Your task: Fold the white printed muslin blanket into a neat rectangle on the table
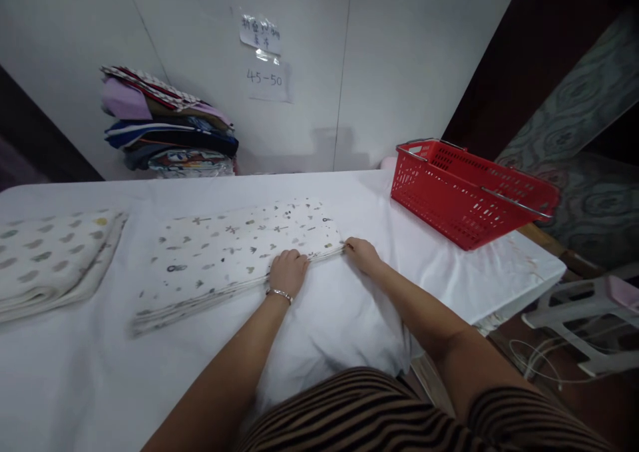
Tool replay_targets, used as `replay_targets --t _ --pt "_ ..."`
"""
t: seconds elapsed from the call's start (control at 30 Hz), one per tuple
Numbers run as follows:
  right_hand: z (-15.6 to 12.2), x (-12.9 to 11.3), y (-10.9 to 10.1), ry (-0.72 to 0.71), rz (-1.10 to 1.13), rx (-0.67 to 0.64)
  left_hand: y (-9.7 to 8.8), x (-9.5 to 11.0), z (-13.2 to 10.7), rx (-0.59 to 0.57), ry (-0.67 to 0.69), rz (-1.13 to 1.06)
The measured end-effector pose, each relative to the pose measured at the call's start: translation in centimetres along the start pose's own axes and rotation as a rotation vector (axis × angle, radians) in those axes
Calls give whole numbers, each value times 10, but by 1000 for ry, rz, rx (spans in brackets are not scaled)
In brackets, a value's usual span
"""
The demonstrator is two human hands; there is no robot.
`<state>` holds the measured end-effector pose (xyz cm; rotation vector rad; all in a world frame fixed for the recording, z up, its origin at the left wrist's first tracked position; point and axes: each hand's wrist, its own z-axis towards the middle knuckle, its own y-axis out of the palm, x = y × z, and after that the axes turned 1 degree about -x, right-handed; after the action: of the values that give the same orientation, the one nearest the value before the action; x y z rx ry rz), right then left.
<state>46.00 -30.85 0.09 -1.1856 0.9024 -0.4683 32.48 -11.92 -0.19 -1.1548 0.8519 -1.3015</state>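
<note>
A long folded white cloth (234,242) printed with small grey, brown and yellow motifs lies across the table in front of me. At its near edge, my left hand (288,270), with a bracelet on the wrist, has its fingers curled over the layers. My right hand (363,255) pinches the cloth's near right corner. Left of this cloth rests another folded white cloth (54,255), patterned with grey and green heart-like shapes, touched by neither hand.
A white cover drapes the table (200,365). Toward the back right stands a red plastic basket (439,199) with metal handles. Folded fabrics (170,129) are stacked by the wall at the back left. A white plastic stool (584,319) is beyond the table's right end.
</note>
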Motion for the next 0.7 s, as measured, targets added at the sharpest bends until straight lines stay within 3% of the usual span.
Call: replay_targets --t 0.17,0.3,0.47,0.7 --pt "0 -5 -3 20 38 27 -1 0 -2 7 6 6" --pt "3 -8 -4 120 57 -34 -1 1 -3 1 3 8" --pt "14 -9 -10 346 346 -190 -4 2 -3 -18 -6 -4" --pt "38 -6 -28 509 478 -396 -7 3 -4 -25 -5 13"
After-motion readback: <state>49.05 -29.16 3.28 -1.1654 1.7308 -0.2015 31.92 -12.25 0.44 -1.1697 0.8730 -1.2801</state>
